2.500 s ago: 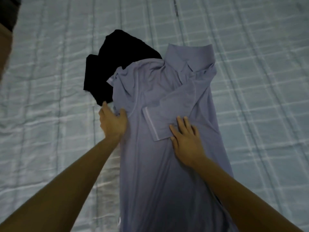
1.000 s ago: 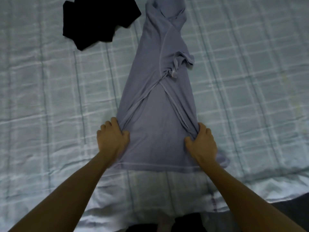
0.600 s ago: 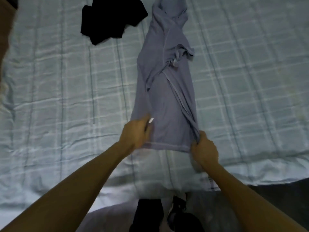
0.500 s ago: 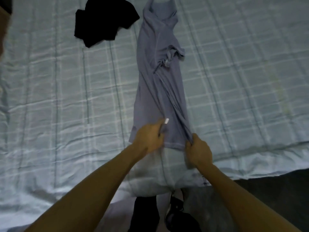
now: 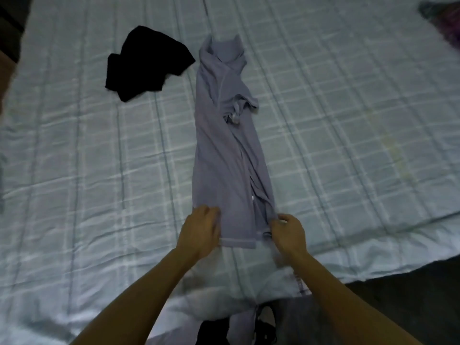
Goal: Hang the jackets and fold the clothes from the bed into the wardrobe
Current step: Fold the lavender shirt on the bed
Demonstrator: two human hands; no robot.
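Observation:
A grey-blue collared shirt [image 5: 221, 150] lies lengthwise on the bed, folded into a narrow strip with its collar at the far end and a crumpled sleeve showing on its right side. My left hand [image 5: 201, 229] grips the shirt's near left corner at the hem. My right hand [image 5: 287, 231] pinches the near right corner. Both hands sit at the bottom hem, close to the bed's front edge. A crumpled black garment [image 5: 144, 63] rests on the bed up and to the left of the shirt, apart from it.
The bed [image 5: 348, 120] is covered in a pale checked quilt. Its front edge runs below my hands, with dark floor [image 5: 410, 295] at the lower right. A dark, purplish item [image 5: 445, 16] lies at the far right corner.
The left side of the shirt has been folded over toward the middle, making the strip narrower. My left hand has come back to the left hem corner; my right hand has kept its grip.

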